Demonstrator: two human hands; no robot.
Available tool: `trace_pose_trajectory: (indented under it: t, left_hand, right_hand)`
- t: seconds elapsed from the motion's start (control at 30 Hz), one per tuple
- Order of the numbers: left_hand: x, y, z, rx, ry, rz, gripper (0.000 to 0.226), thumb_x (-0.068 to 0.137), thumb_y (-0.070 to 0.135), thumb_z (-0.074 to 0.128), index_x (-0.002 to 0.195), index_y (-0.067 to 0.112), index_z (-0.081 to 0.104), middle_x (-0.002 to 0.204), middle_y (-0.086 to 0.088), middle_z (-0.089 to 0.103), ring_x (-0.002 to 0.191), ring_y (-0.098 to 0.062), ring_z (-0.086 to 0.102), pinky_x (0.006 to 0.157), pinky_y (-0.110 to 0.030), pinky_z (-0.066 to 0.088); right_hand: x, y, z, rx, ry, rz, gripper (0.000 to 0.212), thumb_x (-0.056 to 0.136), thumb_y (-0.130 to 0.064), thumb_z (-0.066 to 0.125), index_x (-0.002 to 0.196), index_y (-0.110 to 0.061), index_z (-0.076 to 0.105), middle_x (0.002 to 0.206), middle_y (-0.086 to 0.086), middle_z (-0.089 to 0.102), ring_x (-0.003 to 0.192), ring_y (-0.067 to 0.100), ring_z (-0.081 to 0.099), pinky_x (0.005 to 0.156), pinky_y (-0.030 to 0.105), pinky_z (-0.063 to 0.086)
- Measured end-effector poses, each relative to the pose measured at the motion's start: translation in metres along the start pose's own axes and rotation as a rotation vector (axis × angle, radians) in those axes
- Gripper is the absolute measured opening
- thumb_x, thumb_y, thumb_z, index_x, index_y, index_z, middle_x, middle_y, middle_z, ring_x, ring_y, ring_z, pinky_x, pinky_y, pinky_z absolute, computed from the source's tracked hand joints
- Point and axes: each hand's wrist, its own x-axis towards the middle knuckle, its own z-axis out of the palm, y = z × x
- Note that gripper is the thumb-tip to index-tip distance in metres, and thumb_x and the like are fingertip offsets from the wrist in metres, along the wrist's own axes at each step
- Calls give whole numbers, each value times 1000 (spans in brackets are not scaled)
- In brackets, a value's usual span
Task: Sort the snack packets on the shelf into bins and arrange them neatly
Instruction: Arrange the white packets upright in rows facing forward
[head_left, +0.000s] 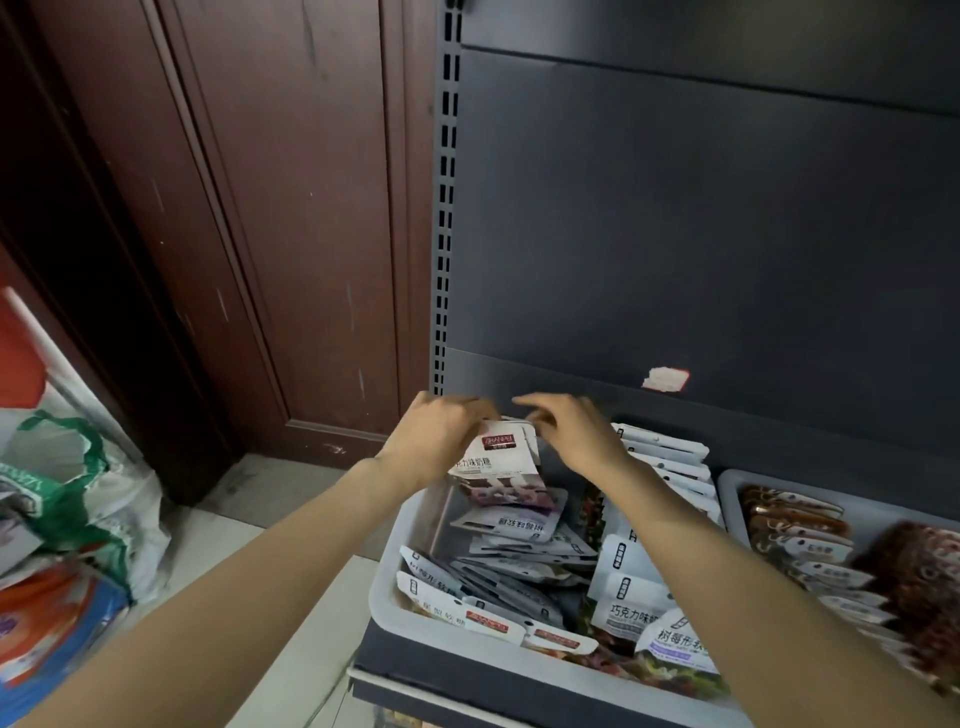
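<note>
A white plastic bin (387, 597) on the dark shelf holds several white and purple snack packets (511, 569), some flat, some standing in a row at its right side. At the bin's far left corner my left hand (436, 439) grips a small upright stack of white packets (496, 465) with a dark red label. My right hand (571, 431) hovers over the top edge of that same stack, fingers bent and touching the packet tops. A second bin (727, 486) to the right carries brown packets (789, 519).
The grey shelf back panel (675, 234) rises right behind the bins, with a slotted upright post (445, 208) at its left. A dark wooden door (260, 208) stands on the left. Plastic bags (78, 519) lie on the tiled floor at lower left.
</note>
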Motion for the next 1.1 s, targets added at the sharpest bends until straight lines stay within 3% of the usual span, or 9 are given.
trace_pose_trajectory:
  t: [0.23,0.4,0.5,0.6,0.7,0.83,0.9,1.0,1.1]
  left_hand:
    - [4,7,19,-53,-44,-73,21,98,22,49,117,24,60,114,4,66,107,-17,58,89,-29,35]
    - [-1,-3,23,-21,21,-94,51,87,36,66,132,25,47,134,-1,43,117,-21,44,93,-33,36]
    - [-4,-6,26,45,79,-3,55,83,36,70,134,25,50,143,-4,40,119,-25,47,92,-39,41]
    - [-1,-7,28,41,-66,-7,43,96,39,50,138,29,46,142,4,43,126,-20,42,100,-34,33]
    - [-3,-11,30,17,-128,-48,40,98,37,46,137,28,46,136,5,49,126,-17,42,100,-32,32]
    - [-5,-20,19,28,-130,-124,27,98,26,48,124,23,57,120,2,60,114,-21,54,90,-30,34]
    - [1,-18,15,40,-80,-163,22,99,22,48,114,23,63,112,2,65,106,-22,59,87,-30,34]
    - [10,-9,14,-30,63,-212,24,96,17,53,118,23,60,118,0,60,111,-23,54,91,-35,37]
    - [6,-2,21,-30,46,-63,41,92,16,58,130,23,47,127,-1,47,117,-21,46,95,-34,36]
  right_hand:
    - [-5,30,11,65,-6,211,37,94,-4,52,130,-12,55,125,11,60,114,23,57,94,28,42]
    - [-11,27,10,300,134,123,27,89,5,55,111,-5,68,105,9,70,98,17,64,91,25,48]
    - [-15,18,12,365,11,73,43,87,10,49,123,-11,61,117,3,66,109,12,61,97,22,45]
    - [-22,14,15,348,-135,85,50,89,-3,52,135,-22,50,126,-11,53,119,4,47,99,17,32]
    - [-22,20,23,194,-94,44,43,91,-21,62,133,-20,53,127,-6,53,120,10,46,96,21,32]
    - [-15,17,31,117,57,67,15,93,-17,58,97,-7,69,88,4,63,83,18,55,75,31,41]
    - [-13,15,30,125,104,103,21,92,-18,59,73,-10,63,67,2,56,64,16,49,61,31,35]
    - [-13,20,23,149,137,161,29,92,-19,60,64,-17,53,68,6,64,65,18,60,59,27,37]
    - [-11,24,21,104,101,212,37,93,-17,58,58,-19,47,68,8,63,69,23,63,61,30,41]
